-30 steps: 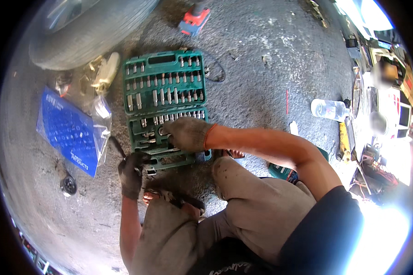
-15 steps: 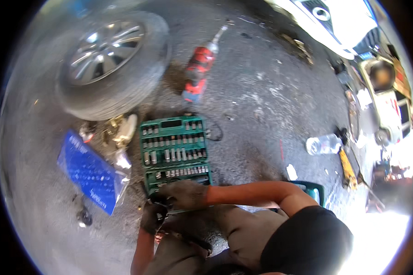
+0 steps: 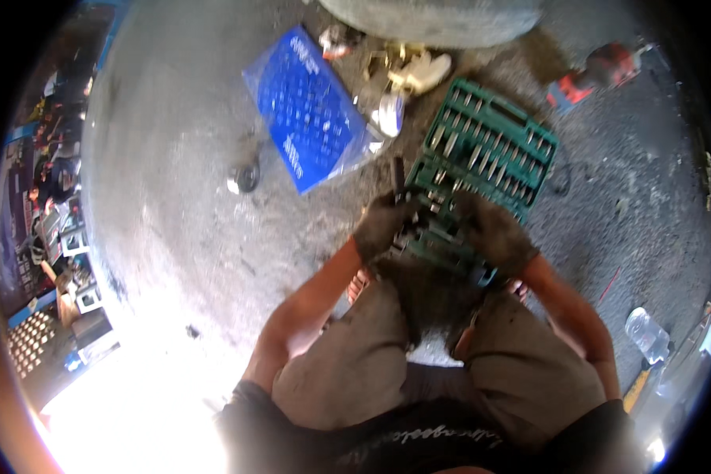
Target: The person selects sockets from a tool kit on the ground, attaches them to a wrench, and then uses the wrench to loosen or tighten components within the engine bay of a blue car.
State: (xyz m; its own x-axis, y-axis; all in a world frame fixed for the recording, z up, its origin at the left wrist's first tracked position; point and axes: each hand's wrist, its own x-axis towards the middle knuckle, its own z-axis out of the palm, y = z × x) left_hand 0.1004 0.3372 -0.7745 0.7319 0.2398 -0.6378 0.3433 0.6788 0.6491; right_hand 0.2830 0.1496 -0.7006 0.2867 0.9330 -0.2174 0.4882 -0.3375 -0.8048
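A green socket set case (image 3: 521,118) lies opened out on the ground before me, with rows of silver sockets in it. My gloved left hand (image 3: 385,224), at the case's left edge, is closed round a tool with a black handle (image 3: 399,172) that sticks up past the fingers. The tool's other end is hidden by the glove. Over the case's near half is my gloved right hand (image 3: 496,235), its fingers curled down by the sockets. What those fingers hold, if anything, cannot be made out.
Left of the case lie a blue sheet in clear plastic (image 3: 308,110), a white roll (image 3: 389,114) and a small black round part (image 3: 245,177). Beyond are a tyre (image 3: 442,20) and a red power tool (image 3: 600,75). A clear bottle (image 3: 648,336) lies at right.
My view has swung left, so the case and tyre sit further right in it. My hands, close together before, are now apart, the right one over the case.
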